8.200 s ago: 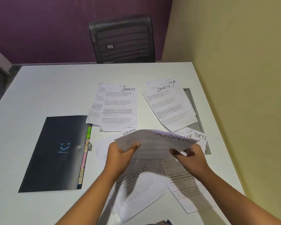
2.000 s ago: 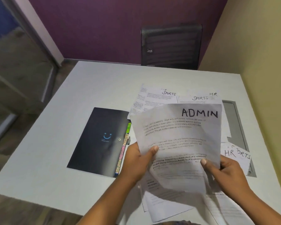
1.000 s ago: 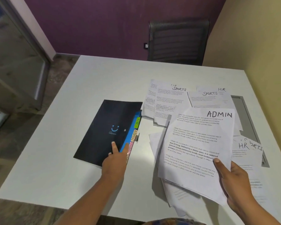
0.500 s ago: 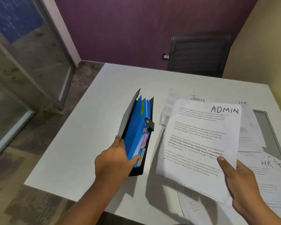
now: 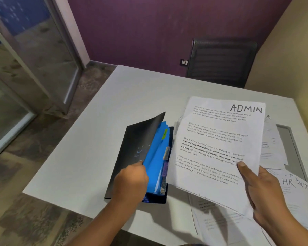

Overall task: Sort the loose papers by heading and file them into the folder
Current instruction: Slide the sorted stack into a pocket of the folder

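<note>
A black folder point(image 5: 132, 151) lies on the white table point(image 5: 100, 132), its front cover lifted so the blue tabbed dividers point(image 5: 156, 157) show. My left hand point(image 5: 130, 183) grips the cover's near edge, fingers curled between cover and dividers. My right hand point(image 5: 261, 189) pinches a stack of sheets headed ADMIN point(image 5: 219, 146), held above the table just right of the folder. More loose papers lie under and beyond them; one at the right reads HR point(image 5: 292, 185).
A dark mesh chair point(image 5: 222, 63) stands at the table's far side against the purple wall. A grey recessed panel point(image 5: 290, 148) runs along the table's right part. A glass door point(image 5: 30, 55) is to the left, past the table's left edge.
The folder's cover has swung further open under my left hand and now leans left, showing more of the blue dividers. The ADMIN stack has moved closer to the folder.
</note>
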`<control>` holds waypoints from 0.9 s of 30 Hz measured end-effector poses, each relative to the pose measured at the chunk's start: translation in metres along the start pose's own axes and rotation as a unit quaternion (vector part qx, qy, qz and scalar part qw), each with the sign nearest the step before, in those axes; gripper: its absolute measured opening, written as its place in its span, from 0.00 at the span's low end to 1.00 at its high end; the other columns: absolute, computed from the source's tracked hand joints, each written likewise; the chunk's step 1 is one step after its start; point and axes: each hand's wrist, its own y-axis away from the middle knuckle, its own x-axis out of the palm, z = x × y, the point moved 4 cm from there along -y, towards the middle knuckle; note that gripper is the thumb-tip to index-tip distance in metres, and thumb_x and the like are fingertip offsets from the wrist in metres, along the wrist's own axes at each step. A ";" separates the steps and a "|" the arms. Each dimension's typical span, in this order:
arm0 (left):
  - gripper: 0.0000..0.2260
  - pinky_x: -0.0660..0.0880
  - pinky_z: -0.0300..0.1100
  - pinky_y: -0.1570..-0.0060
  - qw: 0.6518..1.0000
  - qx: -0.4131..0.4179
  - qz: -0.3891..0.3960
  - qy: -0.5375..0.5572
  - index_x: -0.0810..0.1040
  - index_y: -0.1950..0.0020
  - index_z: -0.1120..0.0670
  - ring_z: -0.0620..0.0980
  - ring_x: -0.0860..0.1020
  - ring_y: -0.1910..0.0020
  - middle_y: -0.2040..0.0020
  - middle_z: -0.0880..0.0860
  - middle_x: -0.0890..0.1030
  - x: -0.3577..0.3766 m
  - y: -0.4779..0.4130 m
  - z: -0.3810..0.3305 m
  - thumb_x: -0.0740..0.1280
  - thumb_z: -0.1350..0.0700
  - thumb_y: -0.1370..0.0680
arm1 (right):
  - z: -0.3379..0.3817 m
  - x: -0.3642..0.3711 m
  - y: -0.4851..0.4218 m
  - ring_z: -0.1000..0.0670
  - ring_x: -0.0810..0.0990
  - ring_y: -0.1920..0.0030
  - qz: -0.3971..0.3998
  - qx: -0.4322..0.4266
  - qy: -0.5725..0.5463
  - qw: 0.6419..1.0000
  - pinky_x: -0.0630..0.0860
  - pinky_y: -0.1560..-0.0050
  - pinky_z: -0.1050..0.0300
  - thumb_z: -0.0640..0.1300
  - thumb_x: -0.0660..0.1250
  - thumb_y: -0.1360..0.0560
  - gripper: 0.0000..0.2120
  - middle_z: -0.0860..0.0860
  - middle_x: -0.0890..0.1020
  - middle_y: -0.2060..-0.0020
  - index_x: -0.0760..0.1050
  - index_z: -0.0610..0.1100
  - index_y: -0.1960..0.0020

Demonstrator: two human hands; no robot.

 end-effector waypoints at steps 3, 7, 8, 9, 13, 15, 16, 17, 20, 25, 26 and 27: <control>0.16 0.67 0.43 0.84 1.000 0.013 -0.016 0.020 0.69 0.72 0.56 0.53 0.67 0.81 0.76 0.53 0.68 -0.002 0.001 -0.007 0.74 0.71 0.41 | -0.001 0.001 -0.001 0.46 0.86 0.50 0.001 0.004 0.002 1.000 0.77 0.39 0.41 0.42 0.66 0.21 0.11 0.47 0.87 0.50 0.80 0.42 0.40; 0.16 0.59 0.36 0.83 0.997 0.035 -0.046 0.050 0.69 0.71 0.57 0.50 0.62 0.82 0.76 0.52 0.64 -0.016 0.002 -0.021 0.73 0.72 0.41 | -0.002 0.012 -0.004 0.44 0.87 0.50 0.035 0.002 0.035 0.999 0.79 0.42 0.43 0.41 0.66 0.20 0.09 0.47 0.87 0.51 0.82 0.43 0.43; 0.15 0.60 0.36 0.83 0.996 0.050 -0.051 0.053 0.69 0.71 0.57 0.49 0.63 0.82 0.76 0.52 0.66 -0.019 0.003 -0.025 0.74 0.71 0.39 | -0.002 0.016 -0.004 0.44 0.87 0.51 0.043 -0.004 0.050 0.998 0.79 0.43 0.44 0.41 0.66 0.20 0.08 0.47 0.88 0.52 0.82 0.44 0.44; 0.14 0.62 0.36 0.83 0.995 0.062 -0.058 0.061 0.70 0.70 0.57 0.49 0.65 0.82 0.76 0.53 0.68 -0.021 0.004 -0.029 0.74 0.70 0.37 | -0.003 0.020 -0.006 0.45 0.87 0.52 0.047 -0.015 0.068 0.996 0.80 0.45 0.45 0.41 0.66 0.20 0.08 0.48 0.88 0.53 0.83 0.45 0.45; 0.14 0.66 0.38 0.82 0.992 0.071 -0.065 0.081 0.72 0.68 0.57 0.51 0.68 0.81 0.74 0.54 0.72 -0.023 0.005 -0.038 0.77 0.67 0.36 | -0.001 0.032 -0.013 0.47 0.87 0.56 0.053 -0.054 0.140 0.987 0.81 0.53 0.51 0.42 0.66 0.20 0.07 0.51 0.88 0.58 0.84 0.44 0.48; 0.13 0.68 0.38 0.81 0.992 0.056 -0.058 0.098 0.72 0.66 0.57 0.49 0.69 0.80 0.73 0.53 0.74 -0.021 0.006 -0.040 0.76 0.64 0.34 | 0.001 0.039 -0.015 0.51 0.87 0.59 0.063 -0.065 0.154 0.984 0.80 0.59 0.57 0.42 0.66 0.20 0.07 0.52 0.88 0.60 0.84 0.44 0.50; 0.13 0.68 0.37 0.80 0.991 0.045 -0.054 0.111 0.71 0.65 0.56 0.49 0.69 0.79 0.72 0.53 0.76 -0.020 0.006 -0.039 0.76 0.64 0.32 | 0.003 0.042 -0.016 0.53 0.86 0.62 0.065 -0.076 0.171 0.980 0.77 0.63 0.62 0.42 0.66 0.20 0.07 0.52 0.87 0.62 0.83 0.44 0.52; 0.13 0.70 0.37 0.80 0.990 0.042 -0.054 0.120 0.71 0.65 0.56 0.48 0.71 0.78 0.70 0.52 0.77 -0.019 0.007 -0.039 0.75 0.62 0.30 | 0.005 0.044 -0.017 0.53 0.84 0.65 0.062 -0.092 0.200 0.973 0.74 0.68 0.66 0.43 0.66 0.20 0.08 0.52 0.86 0.65 0.82 0.44 0.54; 0.11 0.77 0.36 0.77 0.988 0.071 -0.051 0.129 0.73 0.63 0.57 0.49 0.78 0.75 0.67 0.53 0.81 -0.022 0.011 -0.045 0.72 0.52 0.28 | 0.015 0.048 -0.022 0.50 0.75 0.71 0.041 -0.160 0.325 0.931 0.66 0.72 0.59 0.44 0.65 0.20 0.14 0.51 0.79 0.73 0.77 0.46 0.64; 0.12 0.78 0.38 0.77 0.991 0.023 -0.015 0.129 0.72 0.61 0.54 0.49 0.78 0.73 0.64 0.52 0.82 -0.016 0.010 -0.047 0.75 0.56 0.28 | 0.023 0.055 -0.020 0.51 0.75 0.73 0.051 -0.193 0.417 0.887 0.65 0.73 0.58 0.45 0.64 0.21 0.15 0.52 0.78 0.75 0.75 0.48 0.66; 0.12 0.77 0.38 0.78 0.991 0.011 -0.009 0.131 0.71 0.62 0.54 0.49 0.77 0.74 0.64 0.52 0.82 -0.014 0.009 -0.048 0.75 0.59 0.28 | 0.022 0.058 -0.020 0.51 0.77 0.71 0.064 -0.193 0.427 0.881 0.68 0.72 0.58 0.45 0.64 0.21 0.13 0.52 0.80 0.73 0.77 0.48 0.64; 0.11 0.77 0.38 0.77 0.991 0.004 -0.005 0.132 0.71 0.62 0.54 0.49 0.78 0.73 0.63 0.52 0.82 -0.012 0.008 -0.049 0.74 0.60 0.28 | 0.021 0.061 -0.019 0.52 0.78 0.70 0.076 -0.191 0.434 0.877 0.70 0.71 0.59 0.44 0.64 0.21 0.11 0.53 0.81 0.71 0.80 0.48 0.60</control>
